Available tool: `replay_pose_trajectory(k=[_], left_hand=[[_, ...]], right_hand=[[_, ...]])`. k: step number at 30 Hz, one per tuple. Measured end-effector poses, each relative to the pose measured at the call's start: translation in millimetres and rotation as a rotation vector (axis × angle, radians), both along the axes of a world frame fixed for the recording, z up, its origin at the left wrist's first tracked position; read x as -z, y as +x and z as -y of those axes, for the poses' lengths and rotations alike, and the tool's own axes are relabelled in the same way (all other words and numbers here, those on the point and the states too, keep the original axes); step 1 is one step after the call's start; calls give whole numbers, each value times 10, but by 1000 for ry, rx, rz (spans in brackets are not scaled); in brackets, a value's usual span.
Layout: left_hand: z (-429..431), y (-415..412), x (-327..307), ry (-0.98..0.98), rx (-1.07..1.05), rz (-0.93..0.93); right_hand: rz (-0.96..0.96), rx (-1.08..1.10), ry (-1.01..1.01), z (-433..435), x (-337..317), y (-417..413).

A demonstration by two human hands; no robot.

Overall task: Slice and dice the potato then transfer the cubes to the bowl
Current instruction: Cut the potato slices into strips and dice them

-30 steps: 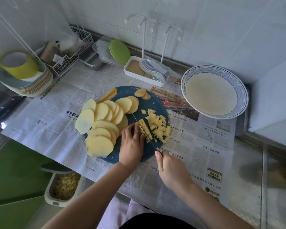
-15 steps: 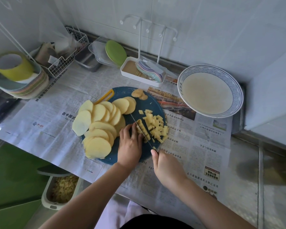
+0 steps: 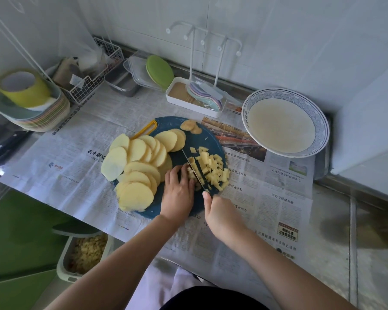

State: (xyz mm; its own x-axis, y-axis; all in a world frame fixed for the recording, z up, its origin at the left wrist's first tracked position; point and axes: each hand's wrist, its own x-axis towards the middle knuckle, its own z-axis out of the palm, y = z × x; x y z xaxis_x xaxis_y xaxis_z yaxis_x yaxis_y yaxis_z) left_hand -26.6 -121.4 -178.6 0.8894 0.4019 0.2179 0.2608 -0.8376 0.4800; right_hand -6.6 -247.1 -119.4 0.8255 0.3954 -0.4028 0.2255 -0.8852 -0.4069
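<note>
1. Cutting board (image 3: 197,144): the bowl (image 3: 323,121) sits off its far right, no cubes in it.
2. Potato slices (image 3: 139,157) cover its left.
3. Left hand (image 3: 177,193), fingers curled, pins strips (image 3: 191,174) mid-board; tuck the fingertips back.
4. Right hand (image 3: 222,215) grips the knife (image 3: 194,166); space the cuts evenly.
5. Cubes (image 3: 213,168) pile on its right.

Grey countertop (image 3: 336,220) beneath spread newspaper (image 3: 76,175), stacked plates (image 3: 43,118) apparently directly on it.
</note>
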Motion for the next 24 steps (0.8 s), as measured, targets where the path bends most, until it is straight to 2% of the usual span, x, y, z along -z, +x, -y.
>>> replay_pose_trajectory(k=[3, 7, 9, 16, 24], left_hand=[[-43, -25, -17, -2, 28, -28], [-74, -63, -54, -65, 63, -48], [-86, -71, -79, -130, 63, -38], [-88, -120, -104, -182, -19, 10], [-53, -65, -120, -246, -82, 55]], right_hand=[[-88, 80, 121, 64, 24, 12], [-327, 240, 433, 242, 1, 23], [-361, 262, 491, 292, -31, -2], [-125, 86, 370, 224, -168, -112], [-71, 26, 339, 201, -227, -200]])
